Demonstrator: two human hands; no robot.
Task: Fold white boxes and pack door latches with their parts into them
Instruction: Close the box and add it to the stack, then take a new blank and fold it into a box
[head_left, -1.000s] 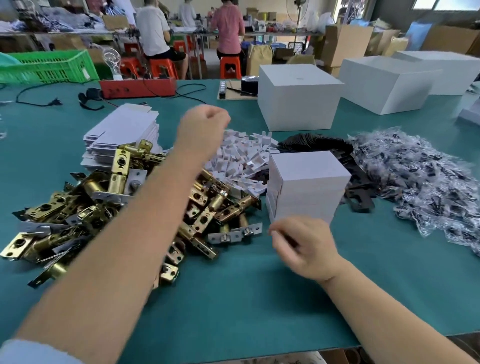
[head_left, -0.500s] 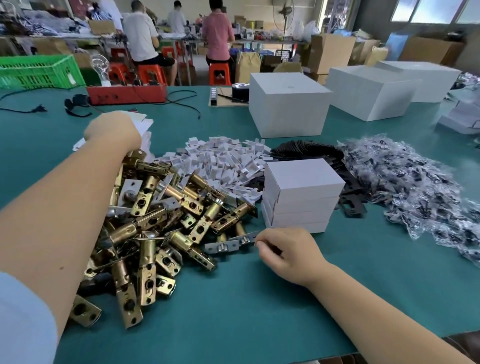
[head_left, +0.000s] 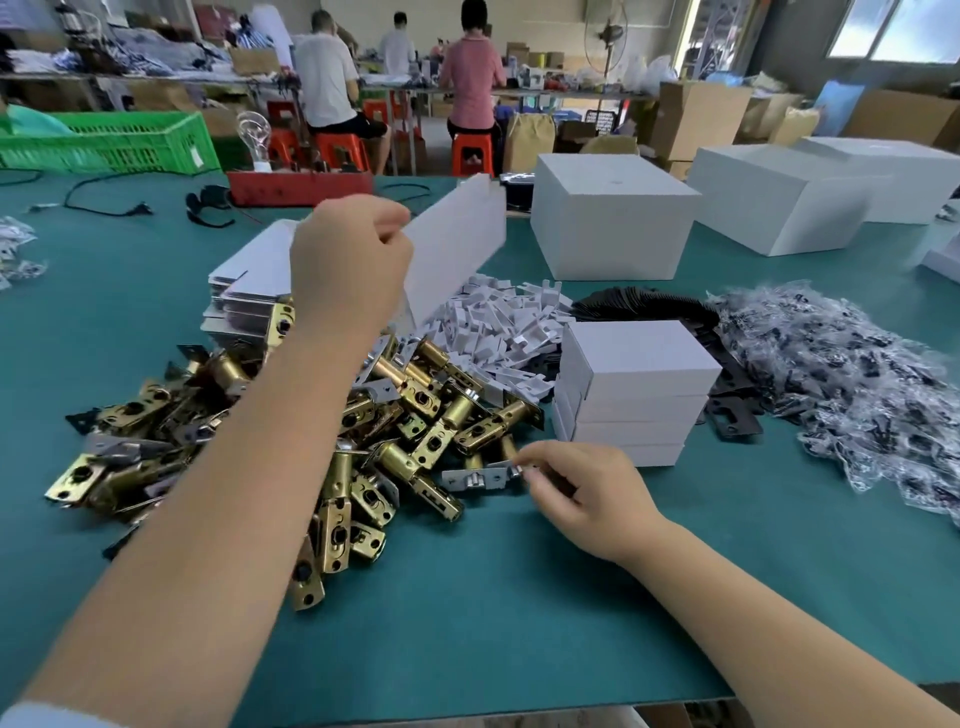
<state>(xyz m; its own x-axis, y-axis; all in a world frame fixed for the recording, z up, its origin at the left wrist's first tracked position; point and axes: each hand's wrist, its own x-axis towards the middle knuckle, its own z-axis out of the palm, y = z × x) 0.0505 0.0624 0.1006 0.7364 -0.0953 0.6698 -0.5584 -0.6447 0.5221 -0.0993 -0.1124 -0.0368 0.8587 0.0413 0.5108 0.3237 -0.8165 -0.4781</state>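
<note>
hidden: my left arm covers much of the latch pile (head_left: 415, 410)
left hand (head_left: 353, 260): now lifting a flat box blank (head_left: 457, 244) off the far stack
right hand (head_left: 582, 499): pinching a silver latch plate (head_left: 478, 478) on the near surface (head_left: 519, 623)

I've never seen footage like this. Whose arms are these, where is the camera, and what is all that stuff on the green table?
There is no robot here: a person wears a wide-angle camera on the head, so you look forward and down along their own two arms.

The left hand grips a flat, unfolded white box blank, lifted above the stack of blanks. The right hand pinches the end of a silver latch faceplate at the edge of a big pile of brass door latches.

On the green table there are also a heap of small white card inserts, a stack of folded white boxes, black metal plates, and clear bags of small parts. Larger white cartons stand further back. Other workers sit at benches behind.
</note>
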